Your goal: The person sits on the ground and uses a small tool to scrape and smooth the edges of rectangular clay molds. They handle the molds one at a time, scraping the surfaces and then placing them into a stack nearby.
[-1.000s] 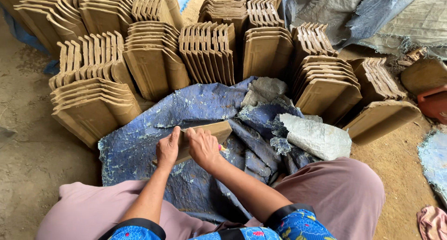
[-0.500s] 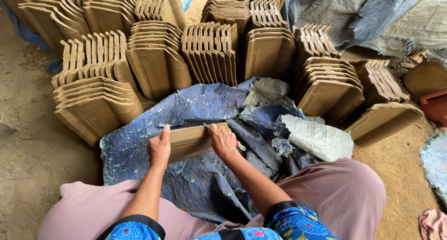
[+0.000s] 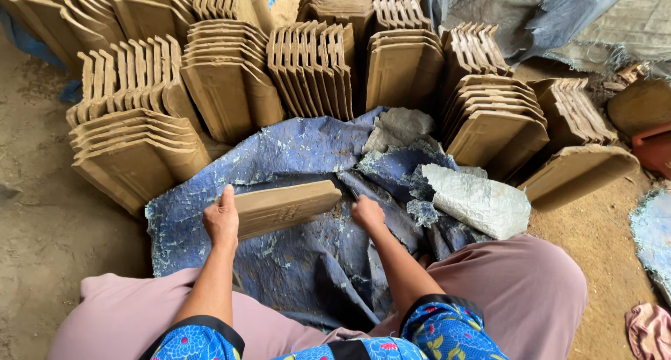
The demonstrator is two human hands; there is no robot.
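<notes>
My left hand (image 3: 221, 220) grips the left end of a flat brown clay tile (image 3: 286, 206), holding it tilted on its long edge above a blue tarp (image 3: 300, 262) that lies over my lap. My right hand (image 3: 368, 213) is closed just off the tile's right end, apart from it. A thin dark tool seems to poke out of its fist, but it is too small to make out.
Stacks of unfired clay tiles (image 3: 231, 87) stand on edge in an arc ahead, from far left to right (image 3: 493, 115). A pale grey lump of wrapped clay (image 3: 479, 203) lies on the tarp at right. Bare dirt floor (image 3: 35, 213) is at left.
The tile was lying flat under both hands. It has been raised onto its edge, my left hand has shifted to its left end, and my right hand has come off its right end.
</notes>
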